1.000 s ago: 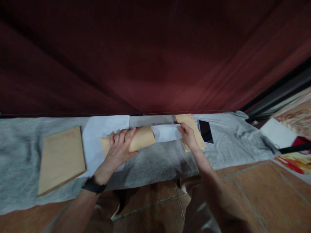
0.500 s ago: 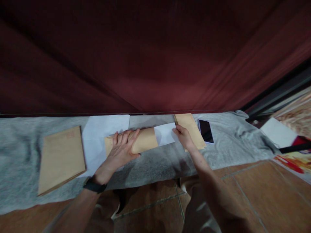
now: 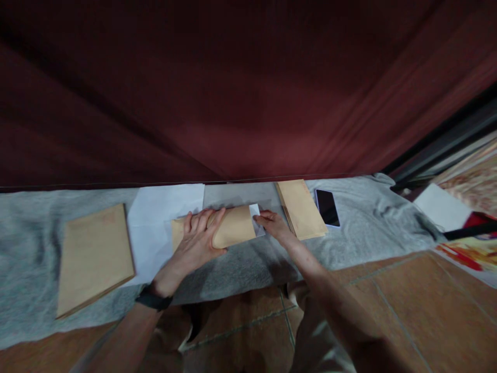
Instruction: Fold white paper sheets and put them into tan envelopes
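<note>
My left hand [image 3: 197, 239] grips a brown envelope [image 3: 233, 230] lying on the grey cloth [image 3: 248, 261], fingers curled over its top. My right hand [image 3: 274, 226] pinches the last visible strip of a folded white paper [image 3: 256, 216] at the envelope's open right end. Most of that paper is hidden inside the envelope. A black band sits on my left wrist.
A stack of brown envelopes [image 3: 301, 209] lies just right of my right hand, with a dark phone [image 3: 326, 207] beside it. White sheets [image 3: 163, 217] lie under my left hand and a large brown envelope [image 3: 94, 257] further left. A dark red curtain [image 3: 248, 88] hangs behind.
My right hand has slid left, pushing the white paper into the envelope until only a small strip shows. My left hand has kept its hold on the envelope.
</note>
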The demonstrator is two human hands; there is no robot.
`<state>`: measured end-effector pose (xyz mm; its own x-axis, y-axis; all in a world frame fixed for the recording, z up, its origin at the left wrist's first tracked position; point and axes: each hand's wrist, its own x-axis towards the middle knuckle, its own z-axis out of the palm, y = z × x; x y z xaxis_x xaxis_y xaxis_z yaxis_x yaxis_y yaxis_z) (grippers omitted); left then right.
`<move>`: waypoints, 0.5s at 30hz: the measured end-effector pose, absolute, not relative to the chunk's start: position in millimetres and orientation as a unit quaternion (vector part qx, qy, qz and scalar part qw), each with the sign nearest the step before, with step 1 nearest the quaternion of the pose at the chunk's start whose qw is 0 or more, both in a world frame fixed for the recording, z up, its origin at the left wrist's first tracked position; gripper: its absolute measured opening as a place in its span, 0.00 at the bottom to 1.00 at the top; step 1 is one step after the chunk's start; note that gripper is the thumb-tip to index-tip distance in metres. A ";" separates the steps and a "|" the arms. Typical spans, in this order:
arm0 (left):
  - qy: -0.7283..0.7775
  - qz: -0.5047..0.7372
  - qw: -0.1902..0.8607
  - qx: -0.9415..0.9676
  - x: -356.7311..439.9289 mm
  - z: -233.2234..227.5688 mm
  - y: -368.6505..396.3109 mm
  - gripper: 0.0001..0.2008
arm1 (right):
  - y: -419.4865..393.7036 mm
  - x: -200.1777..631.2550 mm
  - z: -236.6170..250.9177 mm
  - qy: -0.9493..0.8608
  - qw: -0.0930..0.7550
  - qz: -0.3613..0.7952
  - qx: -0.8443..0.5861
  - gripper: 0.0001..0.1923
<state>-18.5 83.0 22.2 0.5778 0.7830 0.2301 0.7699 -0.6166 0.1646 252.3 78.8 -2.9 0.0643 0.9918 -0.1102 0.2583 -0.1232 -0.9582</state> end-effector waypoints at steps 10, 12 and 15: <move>0.421 0.138 0.027 0.896 -18.6 16.7 84.1 0.57 | 76.3 232.2 -4.2 -0.545 0.326 0.479 -0.606 0.12; 0.423 0.135 0.027 0.896 -18.5 16.3 84.6 0.57 | 76.1 231.4 -2.3 -0.555 0.317 0.457 -0.619 0.11; 0.422 0.132 0.027 0.897 -18.4 16.2 85.7 0.58 | 75.8 229.9 -1.3 -0.571 0.303 0.428 -0.632 0.10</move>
<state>-18.4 85.7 16.2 0.6092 0.7635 0.2144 0.7491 -0.6427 0.1603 229.9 75.8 -1.3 -0.0180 0.9807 -0.1945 0.4610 -0.1645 -0.8720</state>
